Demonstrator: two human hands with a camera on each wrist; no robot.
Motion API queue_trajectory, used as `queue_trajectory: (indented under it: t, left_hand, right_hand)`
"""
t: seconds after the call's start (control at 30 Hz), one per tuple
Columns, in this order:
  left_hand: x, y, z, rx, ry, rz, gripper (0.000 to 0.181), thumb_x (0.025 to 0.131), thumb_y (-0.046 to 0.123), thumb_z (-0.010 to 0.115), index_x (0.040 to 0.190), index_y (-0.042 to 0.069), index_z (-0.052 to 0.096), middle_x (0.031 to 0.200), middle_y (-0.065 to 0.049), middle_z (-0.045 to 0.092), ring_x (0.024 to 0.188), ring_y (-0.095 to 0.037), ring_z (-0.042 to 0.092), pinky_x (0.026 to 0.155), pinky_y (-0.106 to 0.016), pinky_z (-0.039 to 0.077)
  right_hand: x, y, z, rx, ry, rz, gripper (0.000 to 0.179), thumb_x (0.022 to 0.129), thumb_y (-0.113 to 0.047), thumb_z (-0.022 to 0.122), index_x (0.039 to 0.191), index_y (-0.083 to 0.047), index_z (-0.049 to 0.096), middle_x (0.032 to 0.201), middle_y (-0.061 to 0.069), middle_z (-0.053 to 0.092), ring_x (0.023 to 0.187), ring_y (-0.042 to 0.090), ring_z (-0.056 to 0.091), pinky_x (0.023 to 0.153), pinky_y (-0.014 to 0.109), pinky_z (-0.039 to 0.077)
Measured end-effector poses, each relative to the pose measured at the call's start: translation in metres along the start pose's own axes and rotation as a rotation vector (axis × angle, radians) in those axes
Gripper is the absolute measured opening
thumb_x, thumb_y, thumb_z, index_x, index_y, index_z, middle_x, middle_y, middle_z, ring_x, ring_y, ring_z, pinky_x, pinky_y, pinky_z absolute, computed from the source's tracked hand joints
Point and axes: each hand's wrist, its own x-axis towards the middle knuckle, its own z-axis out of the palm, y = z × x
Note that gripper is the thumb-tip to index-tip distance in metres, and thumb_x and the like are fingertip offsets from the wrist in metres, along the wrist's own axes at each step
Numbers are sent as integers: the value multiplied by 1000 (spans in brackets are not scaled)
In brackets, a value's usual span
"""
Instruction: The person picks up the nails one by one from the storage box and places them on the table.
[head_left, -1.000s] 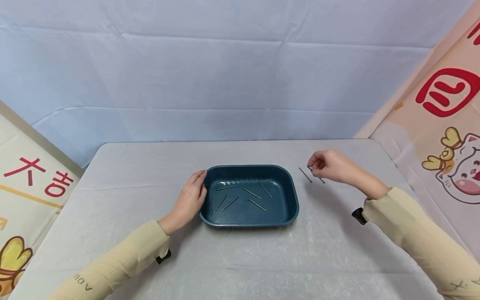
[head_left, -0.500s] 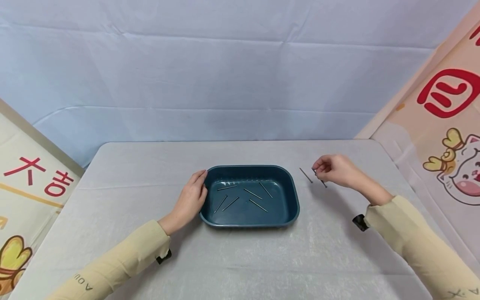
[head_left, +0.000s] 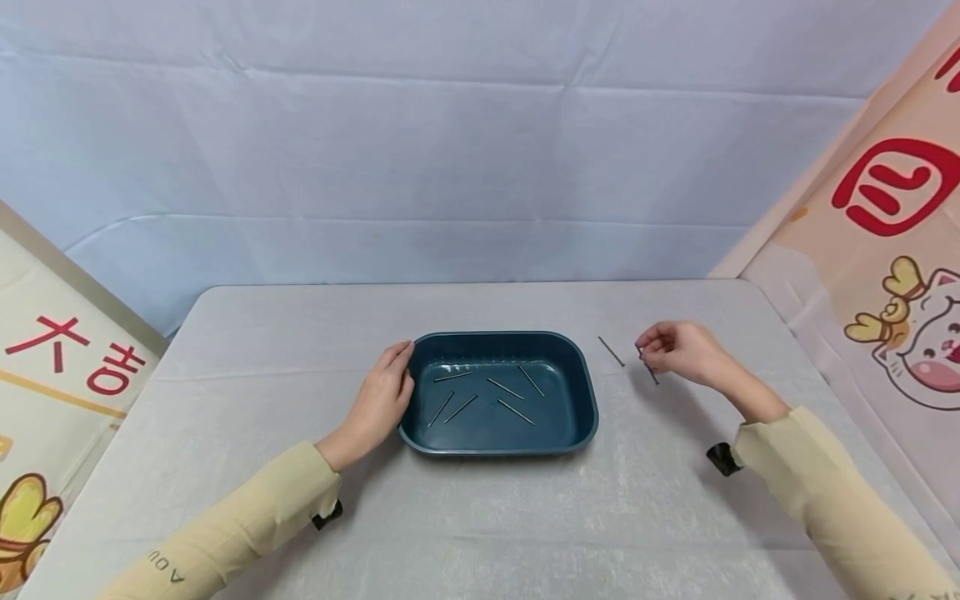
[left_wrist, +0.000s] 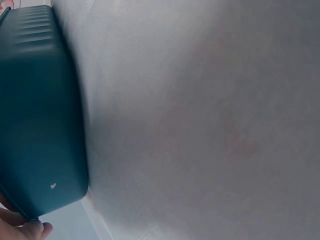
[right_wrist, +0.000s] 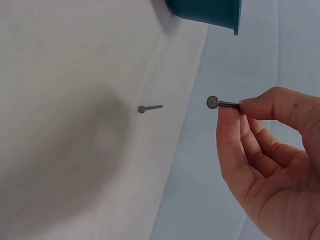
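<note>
In the head view, my left hand [head_left: 381,393] grips the left rim of a dark teal plastic tray [head_left: 498,452]. Its thumb and fingers [left_wrist: 32,230] pinch that rim in the left wrist view. Several metal nails [head_left: 517,412] lie scattered on the tray floor. To the right of the tray, my right hand [head_left: 686,354] pinches a single nail [right_wrist: 229,104] between thumb and index finger, its flat round head sticking out past the fingertips. A second nail [head_left: 611,351] lies on the table between the tray and this hand.
A pale grey cloth covers the table [head_left: 480,533]. Behind its back edge hangs a light blue cloth backdrop [head_left: 450,167]. Printed panels with red characters stand at left and right, the right panel [head_left: 892,333] close to the table's side.
My right hand has drawn back toward me and slightly right, carrying the pinched nail away from the one on the table. The left hand and tray stay in place.
</note>
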Motion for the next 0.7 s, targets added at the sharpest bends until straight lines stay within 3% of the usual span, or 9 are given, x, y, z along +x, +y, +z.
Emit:
queue_trajectory:
  t: [0.33,0.7]
  left_hand:
    - [-1,0,-1,7,11,3,40,87,-3,48,126,-12,46,127,-22,47,117,-31,48,92,-41,44]
    - [0,1,-2,-6,-3,-7,41,87,-3,47,127,-11,45,128,-21,47,117,-30,47,94,-40,42]
  right_hand:
    - [-2,21,10,103,-22,87,29,86,-8,56,107,11,55,86,12,61,71,14,60,67,33,54]
    - [-2,37,16,296,-53,199,39,87,-8,56,115,17,46,91,13,60,71,11,63,70,31,54]
